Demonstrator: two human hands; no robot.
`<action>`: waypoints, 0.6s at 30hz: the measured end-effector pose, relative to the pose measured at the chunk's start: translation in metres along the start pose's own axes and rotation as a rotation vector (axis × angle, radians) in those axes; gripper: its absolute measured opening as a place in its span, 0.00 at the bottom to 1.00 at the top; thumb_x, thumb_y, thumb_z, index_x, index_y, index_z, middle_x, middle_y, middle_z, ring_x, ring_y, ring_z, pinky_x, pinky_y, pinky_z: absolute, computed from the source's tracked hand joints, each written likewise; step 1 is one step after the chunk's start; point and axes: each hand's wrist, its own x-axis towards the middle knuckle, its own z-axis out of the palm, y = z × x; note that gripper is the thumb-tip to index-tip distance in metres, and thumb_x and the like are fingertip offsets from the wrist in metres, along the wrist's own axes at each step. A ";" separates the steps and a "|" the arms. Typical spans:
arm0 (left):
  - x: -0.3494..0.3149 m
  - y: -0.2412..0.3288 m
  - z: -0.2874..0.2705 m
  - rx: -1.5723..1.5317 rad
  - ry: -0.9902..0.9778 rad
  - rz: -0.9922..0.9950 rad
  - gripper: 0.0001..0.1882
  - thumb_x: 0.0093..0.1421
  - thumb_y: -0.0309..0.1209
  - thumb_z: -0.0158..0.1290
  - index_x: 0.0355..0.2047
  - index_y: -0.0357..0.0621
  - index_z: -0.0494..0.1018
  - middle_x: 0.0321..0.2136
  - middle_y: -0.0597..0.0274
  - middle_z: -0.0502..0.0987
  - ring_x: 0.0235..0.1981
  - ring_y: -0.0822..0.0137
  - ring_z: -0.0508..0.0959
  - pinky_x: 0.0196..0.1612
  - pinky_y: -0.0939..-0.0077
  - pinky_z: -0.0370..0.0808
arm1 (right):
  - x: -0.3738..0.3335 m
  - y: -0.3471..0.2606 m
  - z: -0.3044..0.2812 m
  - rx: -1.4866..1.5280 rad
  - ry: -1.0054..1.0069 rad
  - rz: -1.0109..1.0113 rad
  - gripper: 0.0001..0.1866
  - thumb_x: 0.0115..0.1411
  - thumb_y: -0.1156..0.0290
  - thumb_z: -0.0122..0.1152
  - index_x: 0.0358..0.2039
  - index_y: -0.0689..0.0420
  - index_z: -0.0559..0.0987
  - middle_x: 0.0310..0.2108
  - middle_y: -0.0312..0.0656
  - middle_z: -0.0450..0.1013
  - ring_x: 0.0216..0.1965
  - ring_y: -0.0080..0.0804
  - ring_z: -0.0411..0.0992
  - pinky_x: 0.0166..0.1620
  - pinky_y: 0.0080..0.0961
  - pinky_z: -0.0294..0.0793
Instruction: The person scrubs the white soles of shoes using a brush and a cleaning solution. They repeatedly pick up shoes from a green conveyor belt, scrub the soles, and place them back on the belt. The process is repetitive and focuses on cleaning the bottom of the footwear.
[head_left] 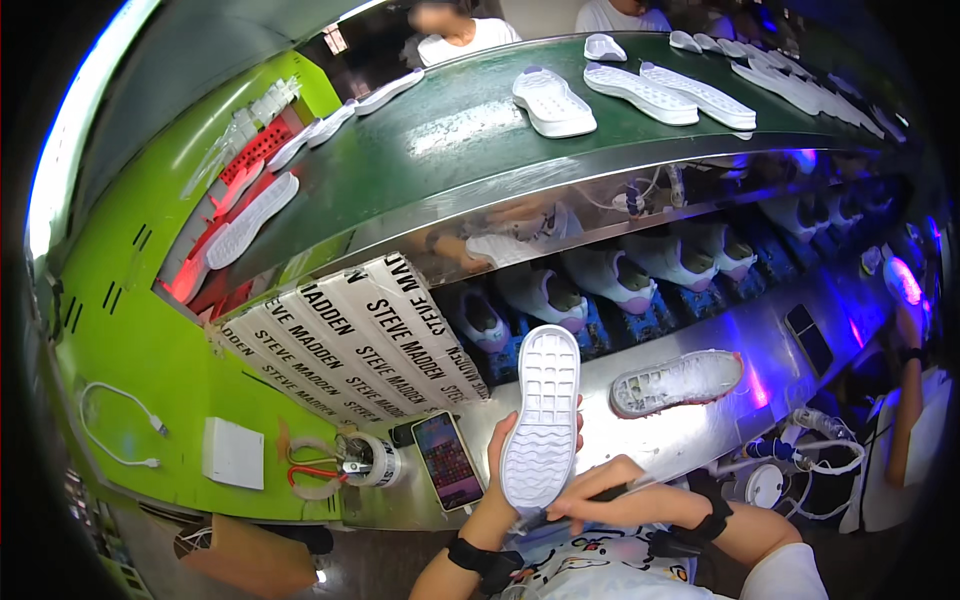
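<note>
Item: white shoe sole (541, 418), tread up, gripped upright in your left hand (497, 470) over the bench's (700, 425) near edge, fingers wrapped behind it. Your right hand (610, 497) pinches a thin tool at its heel. A phone (447, 460) lies left; a second sole (676, 381) lies right.

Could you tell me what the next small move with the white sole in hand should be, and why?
Probably draw the tool along the heel edge. The left hand holds the white sole upright, tread facing the camera, and the right hand presses a thin dark tool against its lower rim, so work appears to be there.
</note>
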 end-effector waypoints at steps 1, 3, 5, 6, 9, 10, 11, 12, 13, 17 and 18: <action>0.000 0.003 0.003 0.025 -0.027 -0.055 0.35 0.61 0.47 0.36 0.62 0.32 0.54 0.55 0.44 0.67 0.48 0.52 0.75 0.52 0.64 0.73 | -0.002 -0.002 -0.002 0.146 -0.003 0.107 0.10 0.61 0.72 0.56 0.36 0.65 0.81 0.32 0.42 0.79 0.29 0.22 0.77 0.36 0.18 0.76; 0.009 0.008 0.016 0.135 0.051 -0.053 0.35 0.61 0.46 0.36 0.61 0.31 0.56 0.52 0.42 0.69 0.45 0.51 0.77 0.49 0.63 0.75 | 0.004 -0.001 -0.009 0.008 0.001 -0.091 0.09 0.60 0.71 0.58 0.36 0.63 0.81 0.28 0.40 0.79 0.27 0.22 0.76 0.35 0.17 0.75; 0.011 0.011 0.020 0.194 0.121 -0.116 0.33 0.62 0.45 0.35 0.58 0.30 0.60 0.49 0.39 0.72 0.43 0.50 0.78 0.47 0.61 0.77 | 0.001 -0.006 -0.014 -0.127 -0.051 -0.173 0.09 0.59 0.71 0.58 0.35 0.63 0.81 0.26 0.40 0.78 0.26 0.23 0.76 0.35 0.19 0.74; 0.012 0.012 0.026 0.216 0.175 -0.169 0.31 0.63 0.44 0.36 0.56 0.30 0.62 0.47 0.40 0.74 0.42 0.51 0.79 0.47 0.63 0.77 | -0.005 -0.015 -0.017 -0.110 -0.060 -0.098 0.09 0.60 0.72 0.57 0.34 0.63 0.81 0.26 0.40 0.78 0.28 0.24 0.76 0.36 0.20 0.75; 0.023 0.024 0.017 0.167 0.168 -0.340 0.28 0.63 0.42 0.39 0.55 0.30 0.64 0.48 0.41 0.73 0.47 0.49 0.76 0.51 0.65 0.73 | 0.002 -0.023 -0.018 -0.252 -0.033 -0.346 0.08 0.59 0.73 0.57 0.34 0.63 0.81 0.31 0.43 0.78 0.28 0.27 0.77 0.36 0.20 0.76; 0.027 0.028 0.014 0.137 0.137 -0.398 0.28 0.63 0.41 0.41 0.55 0.30 0.64 0.50 0.40 0.72 0.50 0.48 0.74 0.54 0.66 0.71 | 0.005 -0.024 -0.018 -0.333 -0.014 -0.514 0.08 0.59 0.74 0.57 0.34 0.63 0.81 0.33 0.44 0.78 0.28 0.28 0.78 0.36 0.20 0.77; 0.025 0.030 0.012 0.232 0.232 -0.411 0.26 0.62 0.40 0.43 0.54 0.31 0.66 0.47 0.42 0.74 0.48 0.51 0.76 0.53 0.68 0.72 | 0.003 -0.032 -0.022 -0.364 -0.067 -0.407 0.08 0.59 0.74 0.57 0.34 0.63 0.81 0.34 0.44 0.78 0.30 0.29 0.78 0.37 0.21 0.77; 0.026 0.028 0.022 0.321 0.321 -0.437 0.25 0.61 0.39 0.45 0.52 0.32 0.67 0.45 0.44 0.76 0.46 0.53 0.77 0.51 0.70 0.73 | -0.003 -0.040 -0.030 -0.396 -0.108 -0.287 0.08 0.59 0.73 0.57 0.34 0.63 0.81 0.34 0.45 0.78 0.32 0.30 0.78 0.38 0.21 0.76; 0.021 0.025 0.041 0.400 0.338 -0.433 0.23 0.61 0.39 0.47 0.50 0.33 0.69 0.43 0.48 0.77 0.43 0.57 0.78 0.48 0.72 0.74 | -0.008 -0.045 -0.033 -0.417 -0.158 -0.168 0.08 0.59 0.73 0.57 0.34 0.63 0.81 0.35 0.45 0.78 0.34 0.30 0.78 0.40 0.22 0.76; 0.017 0.012 0.096 0.711 0.423 -0.441 0.20 0.60 0.40 0.51 0.46 0.37 0.73 0.38 0.57 0.80 0.34 0.67 0.80 0.38 0.77 0.77 | -0.013 -0.026 -0.042 -0.359 -0.111 -0.441 0.08 0.60 0.72 0.56 0.35 0.63 0.80 0.34 0.45 0.77 0.35 0.33 0.76 0.41 0.25 0.74; 0.026 0.019 0.084 0.651 0.481 -0.586 0.21 0.59 0.41 0.52 0.46 0.38 0.73 0.38 0.59 0.80 0.33 0.69 0.80 0.37 0.78 0.77 | -0.024 -0.032 -0.047 -0.410 -0.158 -0.252 0.09 0.61 0.72 0.56 0.36 0.63 0.80 0.35 0.45 0.77 0.38 0.33 0.76 0.44 0.25 0.73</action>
